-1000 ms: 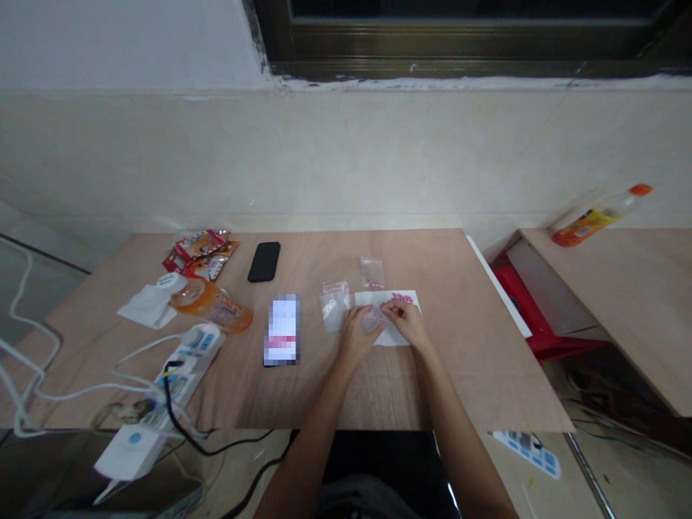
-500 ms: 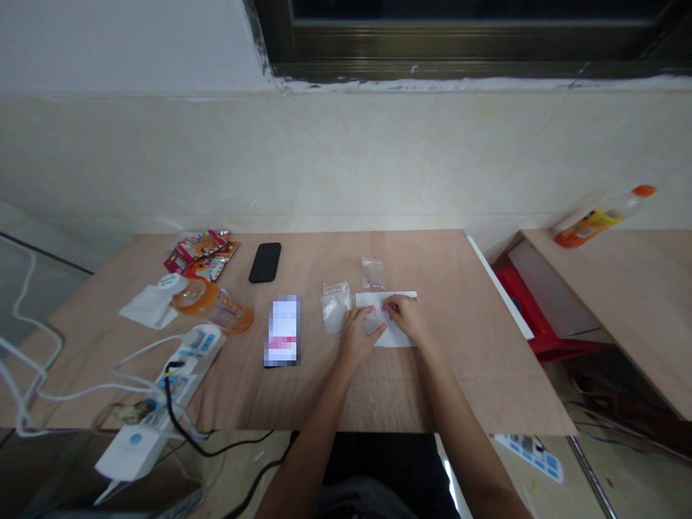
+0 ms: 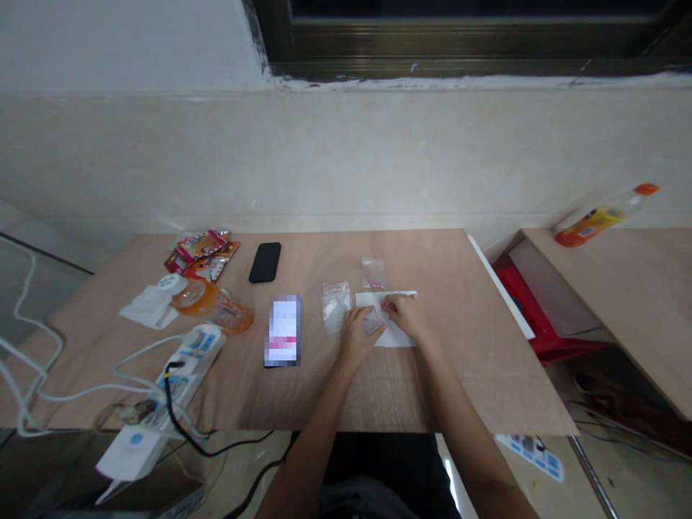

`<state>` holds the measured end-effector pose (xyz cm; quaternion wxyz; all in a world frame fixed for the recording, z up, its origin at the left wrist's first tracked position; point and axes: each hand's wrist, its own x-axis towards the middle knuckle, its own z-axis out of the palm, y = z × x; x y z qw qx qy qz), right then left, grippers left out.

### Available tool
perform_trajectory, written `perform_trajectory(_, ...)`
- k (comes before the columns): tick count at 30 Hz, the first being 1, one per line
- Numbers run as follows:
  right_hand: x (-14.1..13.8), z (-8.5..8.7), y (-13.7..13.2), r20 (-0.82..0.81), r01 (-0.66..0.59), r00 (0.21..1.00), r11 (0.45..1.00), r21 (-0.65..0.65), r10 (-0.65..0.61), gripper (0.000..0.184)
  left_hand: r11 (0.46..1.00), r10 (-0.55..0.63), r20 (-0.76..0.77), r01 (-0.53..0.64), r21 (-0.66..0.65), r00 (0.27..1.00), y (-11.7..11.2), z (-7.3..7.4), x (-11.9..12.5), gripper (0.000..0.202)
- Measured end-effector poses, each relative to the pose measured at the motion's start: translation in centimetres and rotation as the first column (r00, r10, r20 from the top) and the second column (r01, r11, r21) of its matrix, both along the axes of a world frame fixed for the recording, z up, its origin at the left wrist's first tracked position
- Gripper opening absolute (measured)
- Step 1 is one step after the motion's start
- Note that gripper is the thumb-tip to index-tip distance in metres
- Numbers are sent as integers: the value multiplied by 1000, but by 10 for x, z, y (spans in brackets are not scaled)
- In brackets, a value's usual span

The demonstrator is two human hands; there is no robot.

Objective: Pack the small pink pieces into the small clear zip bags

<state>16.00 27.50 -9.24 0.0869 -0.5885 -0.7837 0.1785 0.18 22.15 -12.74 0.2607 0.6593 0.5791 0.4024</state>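
Note:
A white sheet of paper (image 3: 397,337) lies on the wooden table, with a faint pinkish curved line on it between my hands. My left hand (image 3: 357,333) rests on the paper's left side, thumb and fingers spread. On the right part of the sheet, my right hand (image 3: 405,313) has its fingertips pinched together around something small and pinkish, too small to name. Just left of the paper is a clear zip bag (image 3: 335,306). Beyond the sheet lies a smaller clear bag (image 3: 373,272) with a few tiny pink bits near its bottom.
To the left are a phone with a lit screen (image 3: 282,331), a black phone (image 3: 265,262), an orange drink bottle (image 3: 216,306), snack packets (image 3: 201,254), white tissue (image 3: 148,307) and a power strip (image 3: 184,371) with cables. Another bottle (image 3: 595,222) lies on the neighbouring table.

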Motion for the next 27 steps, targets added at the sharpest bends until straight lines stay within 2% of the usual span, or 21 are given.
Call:
perform_trajectory(9,-3,7,5,33,11,999,999,-40,-10,19,1000,6,0,-6,19,1000,0,-2,0,43)
perform_trajectory(17,-3,4,9,47,3,999,999,-47,0,17,1000,6,-6,-6,13,1000,1,-3,0,43)
perform_trajectory(21,2,1,4,-55,25,998,999,-45,-28,17,1000,3,2,-3,13,1000,1,-4,0,43)
perform_trajectory(27,11,-8,-13,-337,21,941,999,-25,-28,16,1000,0,21,0,5,1000,0,-3,1,44)
